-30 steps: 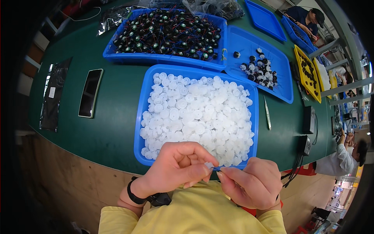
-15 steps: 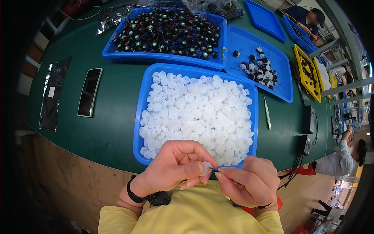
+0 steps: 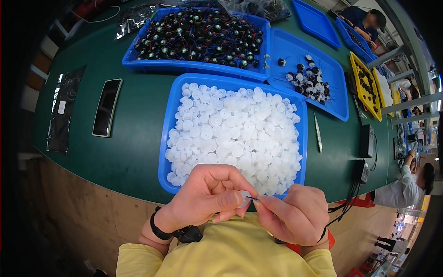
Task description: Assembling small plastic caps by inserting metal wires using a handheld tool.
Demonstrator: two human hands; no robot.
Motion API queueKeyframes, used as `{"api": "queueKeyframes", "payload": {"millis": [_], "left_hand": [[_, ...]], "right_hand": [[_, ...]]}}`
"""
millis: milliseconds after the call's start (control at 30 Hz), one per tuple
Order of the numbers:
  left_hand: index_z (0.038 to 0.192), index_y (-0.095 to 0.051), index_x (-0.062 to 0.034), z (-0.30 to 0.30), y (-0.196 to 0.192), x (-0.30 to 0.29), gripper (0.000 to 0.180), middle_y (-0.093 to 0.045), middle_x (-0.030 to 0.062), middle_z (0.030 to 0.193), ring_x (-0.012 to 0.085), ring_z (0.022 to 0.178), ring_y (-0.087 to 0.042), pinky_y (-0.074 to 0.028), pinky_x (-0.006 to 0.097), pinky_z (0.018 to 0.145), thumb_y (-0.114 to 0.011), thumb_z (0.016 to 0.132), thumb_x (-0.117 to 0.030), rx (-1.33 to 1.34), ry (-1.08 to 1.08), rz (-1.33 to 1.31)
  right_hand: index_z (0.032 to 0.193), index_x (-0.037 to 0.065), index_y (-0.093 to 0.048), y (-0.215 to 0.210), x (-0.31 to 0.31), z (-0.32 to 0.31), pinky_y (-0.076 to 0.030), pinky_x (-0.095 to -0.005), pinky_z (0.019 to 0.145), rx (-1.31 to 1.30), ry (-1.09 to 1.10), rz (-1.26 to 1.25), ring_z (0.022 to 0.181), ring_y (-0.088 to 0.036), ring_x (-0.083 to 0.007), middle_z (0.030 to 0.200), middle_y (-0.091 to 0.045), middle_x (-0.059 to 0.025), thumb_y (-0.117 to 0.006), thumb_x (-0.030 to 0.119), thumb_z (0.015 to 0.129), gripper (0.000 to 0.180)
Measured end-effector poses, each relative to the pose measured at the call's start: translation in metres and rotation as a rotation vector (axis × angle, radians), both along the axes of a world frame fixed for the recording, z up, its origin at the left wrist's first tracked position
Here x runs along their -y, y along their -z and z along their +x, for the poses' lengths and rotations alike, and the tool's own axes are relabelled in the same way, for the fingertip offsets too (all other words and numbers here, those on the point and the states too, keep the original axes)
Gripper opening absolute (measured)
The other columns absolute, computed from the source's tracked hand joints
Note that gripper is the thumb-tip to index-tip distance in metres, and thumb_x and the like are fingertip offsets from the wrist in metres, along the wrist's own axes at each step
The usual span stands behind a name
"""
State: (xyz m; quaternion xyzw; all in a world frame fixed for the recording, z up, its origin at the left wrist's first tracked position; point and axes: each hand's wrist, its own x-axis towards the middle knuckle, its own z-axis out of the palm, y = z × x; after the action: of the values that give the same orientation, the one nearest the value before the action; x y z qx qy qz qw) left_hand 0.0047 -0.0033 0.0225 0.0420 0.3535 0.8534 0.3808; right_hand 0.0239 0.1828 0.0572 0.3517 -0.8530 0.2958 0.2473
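My left hand (image 3: 210,196) pinches a small translucent white plastic cap (image 3: 244,198) between thumb and fingers. From the right, my right hand (image 3: 295,212) is closed on thin dark wires (image 3: 253,198) that run to the cap. Whether a motor-like part sits behind the cap is hidden by my fingers. Both hands are over the near edge of a blue tray (image 3: 164,152) heaped with loose white plastic caps (image 3: 230,129).
Behind stands a blue bin (image 3: 152,67) full of small black parts with red and blue wires. A blue tray (image 3: 339,104) at the right holds several black-and-white assemblies (image 3: 310,81). Tweezers (image 3: 318,132), a phone (image 3: 107,108) and a black bag (image 3: 62,111) lie on the green table (image 3: 134,152).
My hands stay almost in place with the cap and wires. My right fingers have shifted slightly, and a little more dark wire shows beside the cap.
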Motion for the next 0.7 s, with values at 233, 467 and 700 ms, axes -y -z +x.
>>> {"api": "queueKeyframes", "payload": {"millis": [233,467,700], "left_hand": [[0.097,-0.058,0.0041,0.0017,0.0086,0.0017,0.027,-0.059,0.0089,0.069,0.0038,0.045,-0.041,-0.029,0.017,0.040,-0.061,0.085,-0.020,-0.030,0.016,0.059],[0.096,-0.059,0.0036,0.0015,0.0081,0.0013,0.027,-0.061,0.0083,0.069,0.0029,0.048,-0.042,-0.030,0.017,0.043,-0.065,0.082,-0.019,-0.058,-0.007,-0.008],[0.090,-0.055,0.0100,0.0033,0.0082,-0.0010,0.042,-0.058,0.0119,0.071,0.0079,0.051,-0.048,-0.025,0.020,0.039,-0.071,0.076,-0.026,-0.003,-0.043,-0.008]], "right_hand": [[0.075,-0.004,-0.060,-0.0015,-0.0011,-0.0016,-0.025,-0.0218,0.032,0.020,-0.018,-0.005,0.040,-0.037,-0.0100,0.053,-0.038,0.0000,-0.069,-0.003,0.060,0.018],[0.077,0.006,-0.061,-0.0017,0.0029,0.0062,-0.029,-0.0245,0.036,0.018,0.085,0.077,0.040,-0.040,-0.0126,0.055,-0.041,0.0007,-0.072,0.000,0.059,0.022],[0.073,-0.005,-0.058,0.0014,0.0010,0.0015,-0.022,-0.0210,0.032,-0.060,0.002,0.046,0.041,-0.035,-0.0088,0.053,-0.034,0.0011,-0.066,-0.004,0.060,0.014]]}}
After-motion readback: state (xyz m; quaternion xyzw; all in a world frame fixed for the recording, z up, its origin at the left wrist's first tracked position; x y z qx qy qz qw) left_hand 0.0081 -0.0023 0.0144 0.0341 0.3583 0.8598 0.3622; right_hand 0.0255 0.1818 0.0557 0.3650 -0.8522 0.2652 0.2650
